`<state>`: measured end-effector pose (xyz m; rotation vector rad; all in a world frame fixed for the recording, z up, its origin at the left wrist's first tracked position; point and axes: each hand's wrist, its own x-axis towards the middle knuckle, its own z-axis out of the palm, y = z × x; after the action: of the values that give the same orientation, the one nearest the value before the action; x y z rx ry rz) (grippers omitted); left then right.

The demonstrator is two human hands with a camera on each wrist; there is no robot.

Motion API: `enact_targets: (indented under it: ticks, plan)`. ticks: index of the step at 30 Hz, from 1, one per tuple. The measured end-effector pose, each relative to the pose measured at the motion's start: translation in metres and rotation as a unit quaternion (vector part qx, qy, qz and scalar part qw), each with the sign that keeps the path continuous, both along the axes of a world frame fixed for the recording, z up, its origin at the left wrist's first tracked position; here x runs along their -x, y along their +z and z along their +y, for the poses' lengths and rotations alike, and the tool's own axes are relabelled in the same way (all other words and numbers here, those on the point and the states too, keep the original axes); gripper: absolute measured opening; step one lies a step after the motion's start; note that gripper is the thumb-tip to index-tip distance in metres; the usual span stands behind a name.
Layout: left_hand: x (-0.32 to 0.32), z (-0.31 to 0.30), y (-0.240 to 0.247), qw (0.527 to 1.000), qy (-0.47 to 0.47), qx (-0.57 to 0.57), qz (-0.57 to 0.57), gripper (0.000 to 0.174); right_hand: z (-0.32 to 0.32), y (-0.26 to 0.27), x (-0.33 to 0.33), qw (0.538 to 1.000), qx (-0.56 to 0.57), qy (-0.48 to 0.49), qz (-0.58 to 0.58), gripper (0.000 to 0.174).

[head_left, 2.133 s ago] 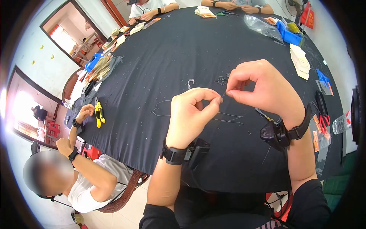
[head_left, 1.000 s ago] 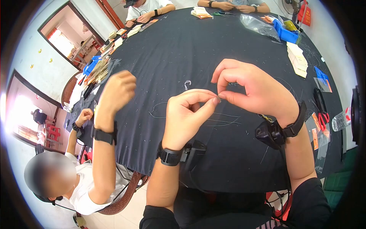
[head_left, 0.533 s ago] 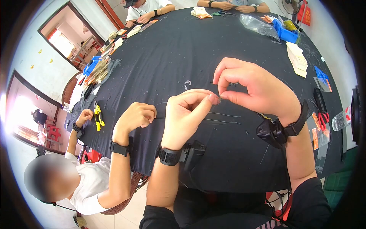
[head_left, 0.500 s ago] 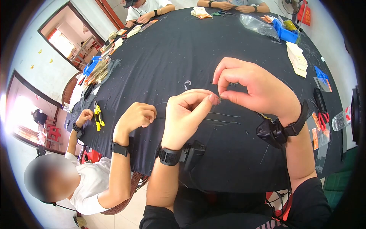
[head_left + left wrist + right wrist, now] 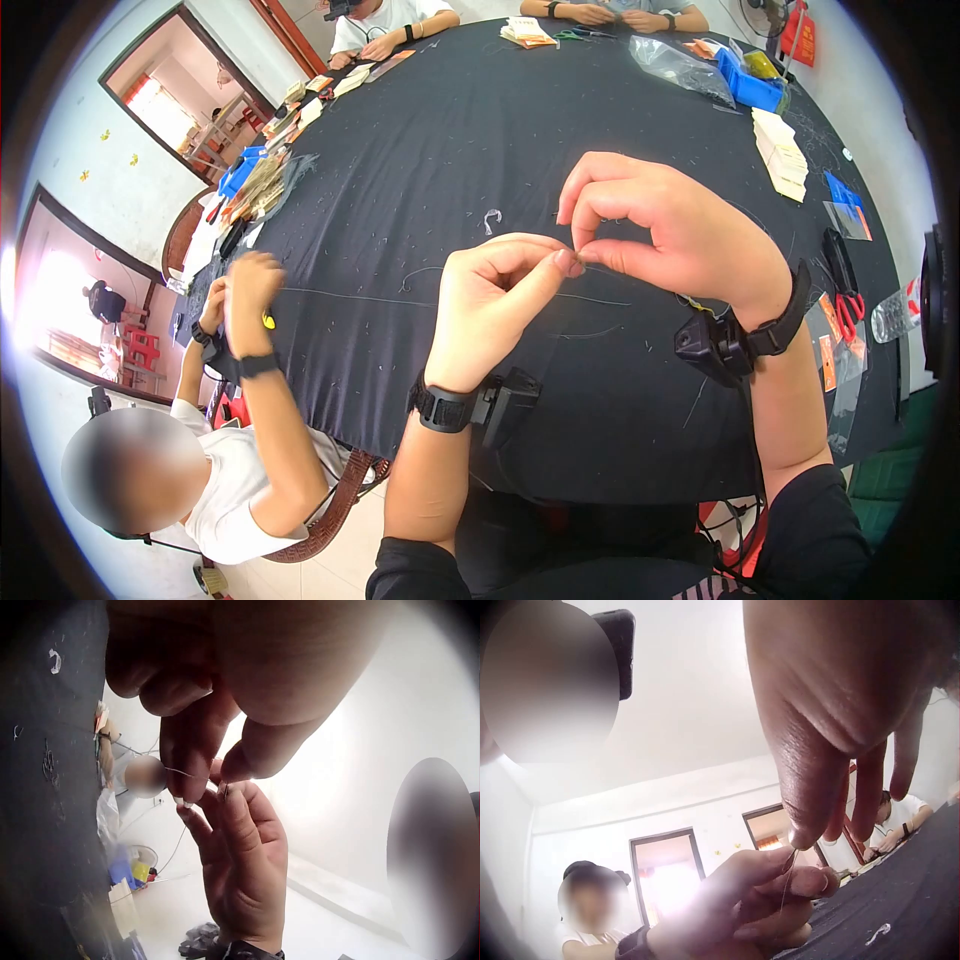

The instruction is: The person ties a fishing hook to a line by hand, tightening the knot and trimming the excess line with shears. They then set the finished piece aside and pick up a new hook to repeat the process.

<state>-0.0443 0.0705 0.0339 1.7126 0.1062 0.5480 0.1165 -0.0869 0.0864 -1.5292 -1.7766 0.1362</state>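
Note:
In the head view my left hand (image 5: 495, 310) and right hand (image 5: 680, 225) meet at their fingertips over the black table. Each pinches a fine, pale line between thumb and forefinger. From the left fingers the line (image 5: 600, 299) trails right over the cloth. In the right wrist view a strand of line (image 5: 786, 889) hangs below the meeting fingertips, by a tiny dark piece largely hidden there. The left wrist view shows line (image 5: 187, 775) leaving the pinch. Another person's raised hand (image 5: 255, 285) is at the left, with a strand (image 5: 350, 296) stretching from near it toward my left hand.
A curled clear scrap (image 5: 491, 221) lies beyond my hands. Red-handled scissors (image 5: 850, 318), a plastic bottle (image 5: 895, 318) and stacked cards (image 5: 780, 155) are to the right. Yellow-handled pliers (image 5: 268, 321) are mostly hidden behind the other person's arm.
The other person's hand came in beside my left hand, then drew back left, with a strand now stretched out that way. My hands stay close together, pinching.

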Motion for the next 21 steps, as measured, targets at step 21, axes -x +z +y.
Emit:
enact_targets:
  ticks: [21]
  plan:
    - [0.0003, 0.0006, -0.0009, 1.000, 0.020, -0.023, -0.003, 0.006, 0.0006, -0.0009, -0.0006, 1.000, -0.004, -0.008, -0.023, 0.013]
